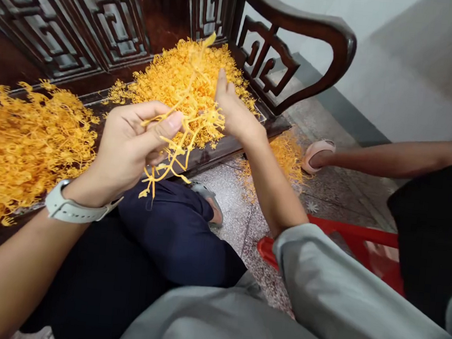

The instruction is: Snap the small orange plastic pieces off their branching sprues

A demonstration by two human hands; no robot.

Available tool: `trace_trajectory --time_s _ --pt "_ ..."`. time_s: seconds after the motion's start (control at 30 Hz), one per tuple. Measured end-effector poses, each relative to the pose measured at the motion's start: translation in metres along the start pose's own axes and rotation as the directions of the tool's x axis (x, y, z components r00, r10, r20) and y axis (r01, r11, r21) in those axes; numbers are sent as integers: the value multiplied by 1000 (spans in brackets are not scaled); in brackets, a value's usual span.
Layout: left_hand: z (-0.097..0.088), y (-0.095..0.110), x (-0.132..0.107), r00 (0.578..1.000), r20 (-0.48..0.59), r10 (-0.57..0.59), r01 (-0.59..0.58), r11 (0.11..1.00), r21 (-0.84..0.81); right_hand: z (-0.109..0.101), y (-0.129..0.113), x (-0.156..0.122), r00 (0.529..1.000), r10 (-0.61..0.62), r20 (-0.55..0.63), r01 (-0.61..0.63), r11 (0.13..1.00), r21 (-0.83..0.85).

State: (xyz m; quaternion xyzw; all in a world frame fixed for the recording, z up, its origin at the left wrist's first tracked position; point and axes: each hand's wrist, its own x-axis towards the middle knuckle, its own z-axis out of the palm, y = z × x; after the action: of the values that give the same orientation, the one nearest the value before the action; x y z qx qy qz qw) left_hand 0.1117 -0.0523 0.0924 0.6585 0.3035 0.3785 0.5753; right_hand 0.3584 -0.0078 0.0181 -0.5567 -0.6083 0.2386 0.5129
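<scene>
Between the thumb and fingers of my left hand are thin yellow branched plastic stems, their forked ends hanging below and one blurred strand rising above. A pale watch band circles that wrist. My right hand is beside the stems, fingers stretched upward and apart from the thumb side; part of its palm side is hidden. Just behind both hands lies a big heap of yellow plastic pieces on the dark wooden bench. A second heap of yellow branched pieces is left of my left hand.
The bench has a carved back and a curved armrest at right. More yellow pieces lie on the speckled floor. A red plastic stool stands at right, beside another person's leg and pink shoe.
</scene>
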Motion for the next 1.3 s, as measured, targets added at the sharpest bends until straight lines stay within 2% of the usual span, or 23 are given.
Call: trace_trajectory --time_s 0.03,0.1,0.13,0.2,0.23,0.27,0.37,0.4,0.5,0.57,0.63,0.7,0.73,0.83,0.9,0.97,1.03,1.1,1.17,1.23,1.3 --pt "-1 1 -1 1000 -5 19 -18 1000 19 3 -7 7 999 22 27 -22 1000 -4" --pt "-3 2 -1 996 -14 83 -82 994 75 7 -30 4 994 60 94 -74 986 149" --pt "-4 2 -1 992 -11 129 -127 986 110 8 -45 -3 984 77 161 -121 951 283" --pt "-7 2 2 979 11 202 -201 964 174 8 -72 -26 940 62 335 -236 827 510" --pt "-8 3 3 976 22 217 -217 955 204 8 -83 -37 924 29 382 -258 784 564" --pt "-8 3 4 976 34 215 -217 947 236 8 -91 -47 925 0 380 -239 777 582" --pt "-6 3 4 976 49 211 -215 920 328 10 -100 -63 982 -12 188 -80 875 477" --pt "-4 3 3 972 49 229 -232 906 353 12 -99 -64 992 8 124 -62 895 442" --pt "1 3 -4 958 59 280 -281 881 382 16 -90 -62 996 92 20 -91 890 446" --pt "0 5 -8 963 66 260 -267 897 352 14 -81 -62 991 134 -24 -107 872 478" --pt "-5 8 -12 969 -17 245 -229 929 290 10 -73 -65 987 153 -48 -107 852 512" --pt "-11 12 -15 962 -134 238 -196 944 266 5 -67 -72 988 147 -48 -97 833 545" --pt "-14 13 -16 957 -160 243 -194 943 269 4 -66 -75 990 138 -30 -98 826 556" --pt "-18 13 -18 974 -82 212 -185 948 259 11 -65 -81 993 97 65 -116 822 557" --pt "-17 12 -19 981 -75 176 -161 971 177 21 -65 -79 995 69 67 -94 850 519" --pt "-16 10 -21 980 -113 165 -150 980 133 29 -68 -73 995 23 -96 20 906 423" --pt "-15 11 -22 978 -127 164 -144 978 152 31 -74 -68 945 -30 -325 134 944 302" --pt "-14 12 -23 981 -121 154 -128 972 195 27 -86 -67 895 -52 -444 184 948 260" --pt "-13 14 -23 984 -104 146 -123 973 195 23 -100 -72 922 -66 -380 191 934 301" --pt "-12 16 -23 987 -70 144 -130 977 168 22 -111 -79 973 -108 -205 175 923 344" --pt "-11 18 -21 989 -19 146 -142 979 146 23 -114 -85 991 -129 -26 129 914 384"
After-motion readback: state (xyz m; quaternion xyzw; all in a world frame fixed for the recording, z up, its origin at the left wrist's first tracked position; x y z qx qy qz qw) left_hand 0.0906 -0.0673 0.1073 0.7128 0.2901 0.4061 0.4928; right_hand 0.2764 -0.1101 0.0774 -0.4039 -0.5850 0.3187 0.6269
